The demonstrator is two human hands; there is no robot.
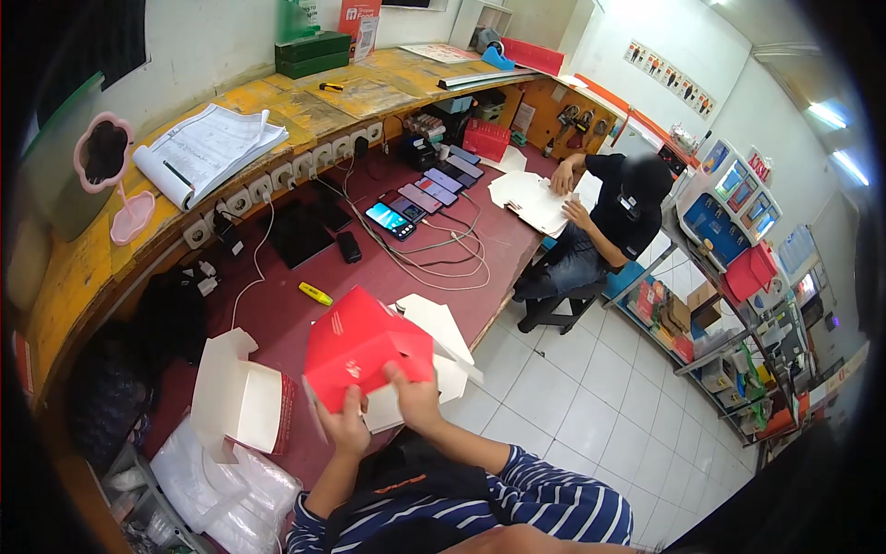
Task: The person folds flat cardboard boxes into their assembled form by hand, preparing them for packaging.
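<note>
A red cardboard box (355, 342), partly folded, is held up over the front of the desk. My left hand (347, 425) grips its lower left edge, thumb on the red face. On the lower right edge, my right hand (414, 399) is closed with the thumb against the card. White-sided cardboard sheets (448, 374) lie beneath and to the right of it. To the left stands an open box (254, 406) with a white inside and red outer wall, its lid raised. The fingers behind the red card are mostly hidden.
Clear plastic bags (217, 485) lie at the lower left. A yellow highlighter (316, 294), a row of phones (422, 197) and looping white cables (452, 254) are on the maroon desk (277, 309). Another person (614, 198) sits at the far end, handling white card.
</note>
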